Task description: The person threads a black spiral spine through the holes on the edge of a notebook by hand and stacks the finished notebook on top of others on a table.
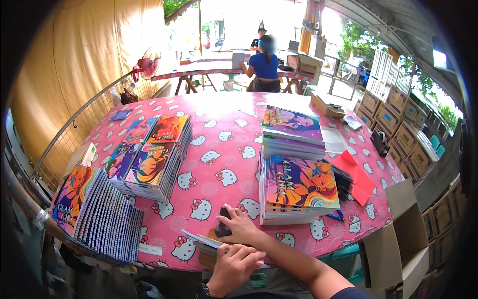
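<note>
My right hand (241,227) reaches in across the table's near edge, its fingers curled over a small black block-like object (223,222) whose kind I cannot make out. A brown wooden-looking surface shows beneath that object. Just below, my left hand (235,266) has its fingers closed at a thin stack of sheets (201,240), seen nearly edge-on and partly hidden by my hands. To the right of my hands stand stacked notebooks (303,182) with colourful illustrated covers. On the left are more notebook stacks (152,162) and a leaning row of spiral-bound notebooks (107,219).
A pink cat-patterned cloth covers the table (214,172). Black binding coils (341,182) and red paper (356,177) lie right of the stacks. An open carton (398,239) stands at the right edge. Two people are at a far table, near a red fan (148,65).
</note>
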The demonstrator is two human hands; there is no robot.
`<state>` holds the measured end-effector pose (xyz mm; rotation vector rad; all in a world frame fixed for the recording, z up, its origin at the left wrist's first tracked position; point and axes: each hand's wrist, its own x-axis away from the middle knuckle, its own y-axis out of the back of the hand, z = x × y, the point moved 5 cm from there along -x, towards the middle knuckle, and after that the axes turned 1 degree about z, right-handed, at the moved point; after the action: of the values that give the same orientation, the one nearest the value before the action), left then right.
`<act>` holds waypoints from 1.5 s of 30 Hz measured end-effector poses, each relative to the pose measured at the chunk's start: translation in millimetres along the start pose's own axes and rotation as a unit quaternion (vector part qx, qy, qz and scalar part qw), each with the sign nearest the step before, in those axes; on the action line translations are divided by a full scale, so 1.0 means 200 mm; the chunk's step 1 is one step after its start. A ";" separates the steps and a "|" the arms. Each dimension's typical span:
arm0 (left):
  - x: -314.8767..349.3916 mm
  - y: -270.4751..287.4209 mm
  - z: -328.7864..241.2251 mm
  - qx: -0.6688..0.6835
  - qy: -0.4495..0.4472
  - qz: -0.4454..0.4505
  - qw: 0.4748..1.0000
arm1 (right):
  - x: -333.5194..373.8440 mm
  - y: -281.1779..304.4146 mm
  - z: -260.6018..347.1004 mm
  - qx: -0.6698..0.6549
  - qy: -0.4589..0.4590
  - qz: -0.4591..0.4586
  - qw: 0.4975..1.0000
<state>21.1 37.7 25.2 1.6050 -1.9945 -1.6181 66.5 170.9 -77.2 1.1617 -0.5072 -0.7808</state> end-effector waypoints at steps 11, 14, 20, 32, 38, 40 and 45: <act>-0.08 0.05 0.00 0.054 0.018 -0.062 0.996 | 0.59 0.05 -0.29 -0.617 -0.109 0.015 0.779; -0.05 0.03 0.04 0.024 0.028 0.030 0.999 | 0.70 0.13 -0.22 -0.274 -0.149 -0.115 0.943; -0.05 0.07 0.00 0.057 0.034 -0.025 0.997 | 0.82 0.10 -0.22 -0.025 -0.184 -0.134 0.973; -0.01 0.06 0.05 0.008 0.041 0.010 0.999 | 0.78 0.22 -0.31 -0.292 -0.141 -0.085 0.942; 0.00 0.08 0.16 0.014 0.113 -0.043 0.993 | 0.75 0.58 0.01 -0.576 0.056 -0.013 0.815; 0.00 0.08 0.16 0.032 0.108 -0.045 0.993 | 0.72 0.50 -0.05 -0.427 -0.074 -0.038 0.900; 0.05 0.06 0.12 0.064 0.130 -0.066 0.987 | 0.73 0.59 0.06 -0.609 0.111 0.042 0.784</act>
<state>-7.0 43.4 18.8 1.9192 -1.9268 -1.2608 184.5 73.3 32.0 -0.0082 0.1941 -0.6722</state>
